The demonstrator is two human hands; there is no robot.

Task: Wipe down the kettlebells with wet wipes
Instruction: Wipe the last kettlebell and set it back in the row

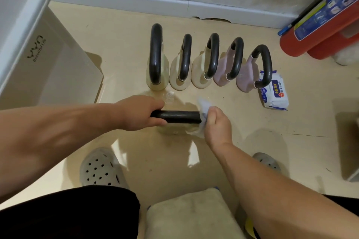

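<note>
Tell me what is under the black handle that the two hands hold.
Below the black handle part of the pale cream kettlebell body shows. The left hand, the right hand and the white wet wipe cover the handle's ends.

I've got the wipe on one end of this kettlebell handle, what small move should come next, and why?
Probably slide your right hand and the wet wipe along the handle toward your left hand: the wipe sits at the handle's right end, and the stretch between is bare.
</note>
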